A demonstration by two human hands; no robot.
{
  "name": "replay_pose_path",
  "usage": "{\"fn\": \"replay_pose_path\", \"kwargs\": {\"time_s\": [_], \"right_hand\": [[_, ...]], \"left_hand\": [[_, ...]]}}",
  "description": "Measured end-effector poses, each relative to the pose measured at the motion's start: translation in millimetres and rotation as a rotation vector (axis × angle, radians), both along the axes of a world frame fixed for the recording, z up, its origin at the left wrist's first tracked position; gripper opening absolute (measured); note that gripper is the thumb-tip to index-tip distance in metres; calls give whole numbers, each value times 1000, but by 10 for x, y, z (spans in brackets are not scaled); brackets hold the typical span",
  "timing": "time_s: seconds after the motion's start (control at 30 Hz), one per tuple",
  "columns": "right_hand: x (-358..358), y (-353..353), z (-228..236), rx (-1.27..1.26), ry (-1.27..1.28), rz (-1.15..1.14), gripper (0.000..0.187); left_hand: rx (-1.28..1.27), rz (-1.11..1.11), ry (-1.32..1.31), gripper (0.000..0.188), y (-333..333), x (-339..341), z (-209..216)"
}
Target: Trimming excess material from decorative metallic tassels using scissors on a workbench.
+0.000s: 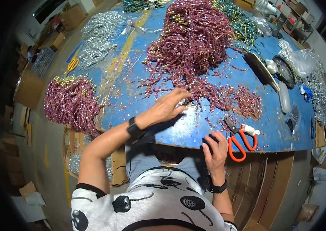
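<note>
A big heap of pink glittery tinsel strands point(195, 38) lies on the blue table, with loose strands trailing toward me. At the near end of these strands, my left hand point(168, 104) is bent with its fingers curled. Something small and shiny shows between thumb and forefinger, too little of it to name. My right hand point(216, 151) rests at the table's front edge, fingers apart and holding nothing. Just right of it, scissors with orange handles point(236, 146) lie partly over the edge, white wrapping on one handle.
A pink tinsel bundle point(72, 102) hangs over the table's left edge. Silver tinsel point(100, 36) and orange-handled scissors point(72, 65) lie beyond it. To the right are a dark-bristled brush point(261, 69), a black round object point(285, 71) and green tinsel point(241, 29). Cardboard point(263, 184) stands below the table.
</note>
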State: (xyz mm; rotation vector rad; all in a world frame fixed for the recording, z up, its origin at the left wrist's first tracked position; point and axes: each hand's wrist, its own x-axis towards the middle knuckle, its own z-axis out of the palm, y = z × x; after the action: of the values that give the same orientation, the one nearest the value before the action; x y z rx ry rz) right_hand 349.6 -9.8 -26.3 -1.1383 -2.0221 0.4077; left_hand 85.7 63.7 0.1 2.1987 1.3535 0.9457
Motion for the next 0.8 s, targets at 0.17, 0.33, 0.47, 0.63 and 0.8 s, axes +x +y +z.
{"fn": "replay_pose_path", "kwargs": {"time_s": [0.17, 0.33, 0.47, 0.63, 0.8], "right_hand": [[72, -127, -19, -35, 52, -8, 27], [124, -103, -10, -30, 107, -18, 26], [91, -21, 58, -58, 142, 27, 24], [40, 21, 58, -42, 113, 37, 24], [36, 3, 64, -51, 87, 52, 23]], "left_hand": [[209, 181, 360, 26, 213, 120, -182], [483, 229, 383, 29, 80, -53, 219], [473, 274, 185, 32, -139, -186, 694], [455, 208, 146, 28, -296, -383, 818], [541, 406, -175, 26, -330, -481, 1270]]}}
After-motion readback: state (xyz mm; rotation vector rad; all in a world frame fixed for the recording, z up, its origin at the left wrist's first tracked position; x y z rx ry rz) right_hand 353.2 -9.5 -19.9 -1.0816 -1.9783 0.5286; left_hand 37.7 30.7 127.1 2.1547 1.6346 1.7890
